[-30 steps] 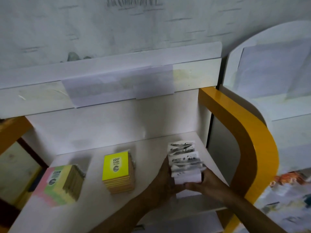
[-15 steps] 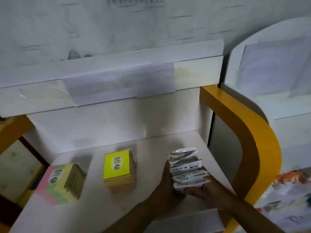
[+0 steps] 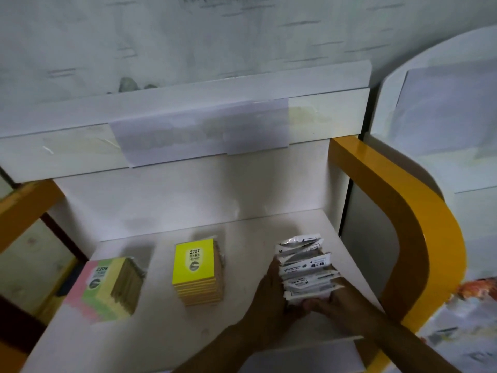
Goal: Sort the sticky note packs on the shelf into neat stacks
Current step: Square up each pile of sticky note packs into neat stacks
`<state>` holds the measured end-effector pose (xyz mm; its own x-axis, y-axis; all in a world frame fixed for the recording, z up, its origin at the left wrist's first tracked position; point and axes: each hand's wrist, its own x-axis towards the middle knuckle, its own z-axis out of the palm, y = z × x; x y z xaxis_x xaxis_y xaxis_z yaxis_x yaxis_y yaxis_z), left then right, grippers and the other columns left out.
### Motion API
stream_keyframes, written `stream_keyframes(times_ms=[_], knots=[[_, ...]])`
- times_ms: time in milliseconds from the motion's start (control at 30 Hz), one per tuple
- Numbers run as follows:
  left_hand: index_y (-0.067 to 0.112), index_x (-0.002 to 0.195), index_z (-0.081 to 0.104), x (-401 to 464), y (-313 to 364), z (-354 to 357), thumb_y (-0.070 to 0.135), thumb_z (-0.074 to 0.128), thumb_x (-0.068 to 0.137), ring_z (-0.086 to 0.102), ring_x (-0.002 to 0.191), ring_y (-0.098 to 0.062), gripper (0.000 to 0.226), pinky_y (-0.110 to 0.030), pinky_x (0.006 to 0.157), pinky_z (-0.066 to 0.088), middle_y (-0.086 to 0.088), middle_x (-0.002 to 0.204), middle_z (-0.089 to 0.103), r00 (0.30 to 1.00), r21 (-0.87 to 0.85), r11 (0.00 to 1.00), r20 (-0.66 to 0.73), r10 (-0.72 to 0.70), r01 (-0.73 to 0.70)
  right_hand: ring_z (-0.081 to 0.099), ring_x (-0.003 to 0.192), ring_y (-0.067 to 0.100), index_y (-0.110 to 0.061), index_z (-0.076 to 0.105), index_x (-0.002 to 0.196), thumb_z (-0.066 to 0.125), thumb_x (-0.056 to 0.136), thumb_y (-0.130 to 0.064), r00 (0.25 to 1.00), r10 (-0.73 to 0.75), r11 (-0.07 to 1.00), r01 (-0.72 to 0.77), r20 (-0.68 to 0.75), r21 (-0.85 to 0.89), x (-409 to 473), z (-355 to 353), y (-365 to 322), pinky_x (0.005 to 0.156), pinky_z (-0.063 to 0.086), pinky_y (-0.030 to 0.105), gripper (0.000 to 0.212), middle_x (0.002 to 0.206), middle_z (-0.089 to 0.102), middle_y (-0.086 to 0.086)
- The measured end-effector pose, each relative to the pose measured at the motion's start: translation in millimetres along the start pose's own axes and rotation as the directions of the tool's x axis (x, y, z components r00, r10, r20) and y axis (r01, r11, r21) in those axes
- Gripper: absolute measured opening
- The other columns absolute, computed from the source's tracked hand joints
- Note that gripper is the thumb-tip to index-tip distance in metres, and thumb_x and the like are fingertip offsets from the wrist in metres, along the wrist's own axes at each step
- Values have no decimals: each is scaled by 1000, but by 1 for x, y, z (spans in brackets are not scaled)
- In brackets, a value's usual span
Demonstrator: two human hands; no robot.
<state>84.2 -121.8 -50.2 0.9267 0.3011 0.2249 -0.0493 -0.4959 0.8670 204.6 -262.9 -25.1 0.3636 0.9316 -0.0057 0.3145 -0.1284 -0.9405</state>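
On the white shelf [image 3: 242, 313] stand three groups of sticky note packs. A pink, green and yellow stack [image 3: 107, 286] labelled 2209 sits at the left. A neat yellow stack [image 3: 197, 270] labelled 2207 sits in the middle. At the right, a fanned row of white packs with black print [image 3: 306, 267] rests on the shelf. My left hand [image 3: 271, 294] presses against its left side and my right hand [image 3: 328, 300] cups its near end and right side. Both hands hold this row together.
A curved yellow side panel [image 3: 408, 224] bounds the shelf on the right, and a white back wall [image 3: 188, 200] stands behind. An upper white board with taped paper [image 3: 199, 135] overhangs. A yellow frame [image 3: 24, 208] lies at the left.
The white packs have come down from my hands' lifted hold onto the shelf and slid slightly back. My hands closed in around the row's near end.
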Motion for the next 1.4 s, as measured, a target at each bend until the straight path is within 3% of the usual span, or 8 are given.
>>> stream_keyframes(times_ms=[133, 233, 333, 500, 600, 833, 1000, 1400], knots=[[23, 142, 29, 7, 14, -9, 16, 79, 72, 50, 126, -5, 86, -32, 104, 45, 16, 136, 51, 988, -146, 977, 20, -153, 154, 67, 102, 2, -16, 61, 119, 83, 60, -48, 995, 69, 992, -61, -66, 112, 8, -11, -11, 80, 52, 13, 71, 113, 71, -5], [39, 120, 48, 20, 40, -23, 17, 72, 83, 59, 104, 0, 50, -17, 82, 53, 17, 116, 61, 938, -251, 904, 124, -323, 345, 68, 94, 3, -34, 56, 115, 77, 72, -37, 977, 214, 951, -210, 8, 226, 22, -22, -33, 70, 53, 14, 48, 108, 69, -12], [29, 117, 59, 35, 47, -39, 33, 68, 85, 58, 83, 2, 33, -10, 62, 45, 16, 96, 64, 790, -238, 757, 262, -554, 609, 65, 97, 5, -37, 58, 116, 74, 71, -49, 926, 376, 904, -374, 33, 208, 38, -30, -43, 78, 53, 24, 49, 101, 72, -16], [21, 84, 62, 50, 49, -49, 55, 69, 77, 51, 73, -11, 35, -24, 70, 39, 4, 75, 59, 651, -227, 613, 172, -740, 757, 56, 83, 14, -27, 60, 118, 59, 56, -85, 830, 556, 831, -555, -49, 26, 61, -32, -44, 67, 44, 25, 85, 104, 59, 2], [17, 86, 63, 54, 52, -48, 57, 70, 74, 52, 65, -14, 42, -24, 64, 41, -1, 70, 58, 599, -300, 538, 168, -783, 788, 41, 55, 13, -21, 66, 96, 55, 51, -89, 779, 615, 787, -617, -122, 28, 71, -29, -44, 53, 33, 22, 82, 74, 52, 5], [17, 86, 65, 56, 57, -48, 54, 69, 76, 48, 59, -17, 38, -25, 58, 37, -3, 67, 56, 597, -522, 429, 207, -775, 737, 50, 59, 17, -14, 70, 100, 58, 45, -91, 781, 609, 793, -599, -138, 114, 68, -34, -46, 60, 46, 24, 96, 72, 56, 9], [17, 93, 61, 62, 67, -39, 39, 51, 93, 61, 55, -16, 24, -20, 48, 45, -1, 57, 68, 616, -623, 395, 181, -767, 675, 39, 43, 13, -11, 69, 103, 68, 70, -65, 805, 591, 790, -565, -50, 237, 68, -31, -51, 55, 39, 23, 64, 58, 49, 4], [19, 110, 56, 61, 67, -27, 43, 40, 98, 57, 74, -18, 31, -25, 64, 43, -4, 87, 64, 628, -507, 510, 82, -774, 695, 57, 82, 21, -19, 59, 115, 57, 88, -54, 804, 585, 798, -549, -103, 247, 63, -17, -56, 72, 45, 27, 44, 91, 64, 5]])
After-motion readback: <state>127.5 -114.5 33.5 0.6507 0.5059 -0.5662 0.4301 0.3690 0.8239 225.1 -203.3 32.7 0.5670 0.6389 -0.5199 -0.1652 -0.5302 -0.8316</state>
